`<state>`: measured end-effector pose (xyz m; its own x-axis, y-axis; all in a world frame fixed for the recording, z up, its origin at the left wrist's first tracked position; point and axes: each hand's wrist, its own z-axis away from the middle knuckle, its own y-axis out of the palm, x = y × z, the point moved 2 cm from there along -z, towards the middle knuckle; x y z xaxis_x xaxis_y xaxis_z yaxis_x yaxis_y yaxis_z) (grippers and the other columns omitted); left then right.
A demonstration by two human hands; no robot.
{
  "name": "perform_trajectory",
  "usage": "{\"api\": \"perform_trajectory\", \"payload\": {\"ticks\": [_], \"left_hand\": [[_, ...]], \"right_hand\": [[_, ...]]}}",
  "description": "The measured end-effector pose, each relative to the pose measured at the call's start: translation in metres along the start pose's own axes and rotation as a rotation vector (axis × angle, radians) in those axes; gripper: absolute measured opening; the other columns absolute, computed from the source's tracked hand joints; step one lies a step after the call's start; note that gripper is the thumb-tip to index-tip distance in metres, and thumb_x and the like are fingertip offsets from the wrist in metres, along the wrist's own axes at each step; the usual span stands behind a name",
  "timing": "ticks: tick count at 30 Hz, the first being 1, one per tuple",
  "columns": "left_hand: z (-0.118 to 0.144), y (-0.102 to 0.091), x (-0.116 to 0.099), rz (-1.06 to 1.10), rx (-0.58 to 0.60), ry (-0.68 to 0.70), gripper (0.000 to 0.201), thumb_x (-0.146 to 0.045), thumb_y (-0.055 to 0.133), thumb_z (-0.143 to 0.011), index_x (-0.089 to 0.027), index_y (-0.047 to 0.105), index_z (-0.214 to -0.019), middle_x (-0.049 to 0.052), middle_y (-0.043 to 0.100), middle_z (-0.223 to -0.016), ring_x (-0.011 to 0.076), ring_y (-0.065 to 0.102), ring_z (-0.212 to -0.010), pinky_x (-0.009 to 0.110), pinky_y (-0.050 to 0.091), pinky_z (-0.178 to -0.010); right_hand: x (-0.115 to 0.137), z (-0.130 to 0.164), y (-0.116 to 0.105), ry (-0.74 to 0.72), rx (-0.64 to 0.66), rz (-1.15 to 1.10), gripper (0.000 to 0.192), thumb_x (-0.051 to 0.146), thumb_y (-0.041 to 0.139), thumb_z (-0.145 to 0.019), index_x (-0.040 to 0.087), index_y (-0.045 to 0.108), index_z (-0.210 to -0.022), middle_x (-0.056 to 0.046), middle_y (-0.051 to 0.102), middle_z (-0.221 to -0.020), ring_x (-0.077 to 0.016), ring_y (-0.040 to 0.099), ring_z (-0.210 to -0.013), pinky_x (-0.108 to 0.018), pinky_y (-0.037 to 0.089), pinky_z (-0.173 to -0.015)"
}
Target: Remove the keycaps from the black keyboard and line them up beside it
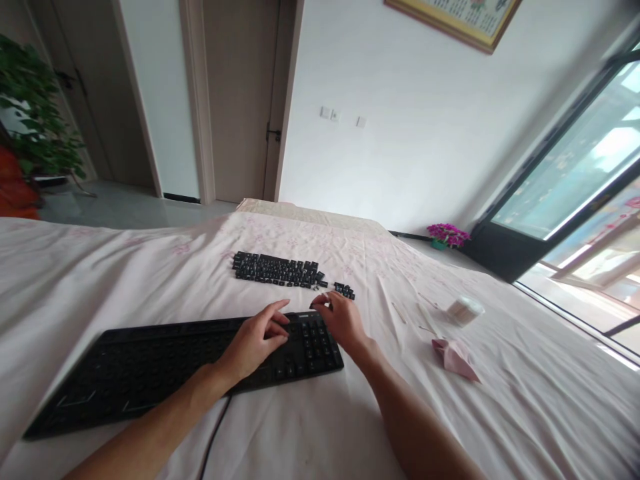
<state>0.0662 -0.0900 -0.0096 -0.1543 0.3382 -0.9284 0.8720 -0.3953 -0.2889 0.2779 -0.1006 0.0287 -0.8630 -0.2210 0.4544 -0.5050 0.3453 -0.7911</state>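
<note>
A black keyboard (170,357) lies across the bed in front of me, bare of keycaps over most of its left and middle, with keys in place on the number pad at its right end. My left hand (256,339) is over the keyboard just left of the number pad, fingers apart and holding nothing. At the pad's upper right corner, my right hand (343,320) pinches a small black keycap (314,307) between its fingertips. Loose black keycaps (275,269) lie in rows beyond the keyboard. A smaller group of keycaps (345,290) sits just past my right hand.
A pink cloth (456,359), a clear round container of cotton swabs (465,311) and a few loose swabs (399,312) lie to the right on the pale bedsheet (390,413). The keyboard's cable (215,437) runs toward me between my arms.
</note>
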Motion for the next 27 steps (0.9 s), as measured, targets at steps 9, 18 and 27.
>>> {"api": "perform_trajectory", "payload": {"ticks": [9, 18, 27], "left_hand": [[-0.001, 0.001, 0.0, -0.128, 0.018, 0.056, 0.044, -0.009, 0.056, -0.074, -0.022, 0.058, -0.116, 0.002, 0.063, -0.101, 0.0123, 0.065, -0.08, 0.029, 0.052, -0.08], [-0.002, 0.0, 0.0, -0.131, 0.025, 0.069, 0.04, -0.01, 0.056, -0.076, -0.022, 0.06, -0.114, 0.002, 0.064, -0.101, 0.0122, 0.065, -0.08, 0.028, 0.052, -0.079], [-0.001, -0.003, -0.002, -0.079, -0.008, 0.071, 0.035, -0.014, 0.058, -0.079, -0.019, 0.062, -0.113, 0.004, 0.067, -0.099, 0.0132, 0.065, -0.082, 0.028, 0.053, -0.08]], "right_hand": [[-0.092, -0.01, -0.023, 0.393, 0.018, 0.191, 0.018, 0.028, 0.056, -0.081, 0.024, 0.072, -0.087, -0.002, 0.072, -0.083, -0.0201, 0.064, -0.082, -0.025, 0.04, -0.066], [-0.094, -0.005, -0.017, 0.439, 0.057, 0.281, 0.023, 0.034, 0.053, -0.085, 0.026, 0.072, -0.097, -0.003, 0.072, -0.093, -0.0211, 0.064, -0.087, -0.026, 0.04, -0.065], [-0.053, -0.009, -0.035, 0.32, -0.106, 0.173, 0.049, 0.042, 0.028, -0.097, 0.019, 0.068, -0.084, -0.008, 0.07, -0.088, -0.0197, 0.062, -0.083, -0.027, 0.04, -0.072]]}}
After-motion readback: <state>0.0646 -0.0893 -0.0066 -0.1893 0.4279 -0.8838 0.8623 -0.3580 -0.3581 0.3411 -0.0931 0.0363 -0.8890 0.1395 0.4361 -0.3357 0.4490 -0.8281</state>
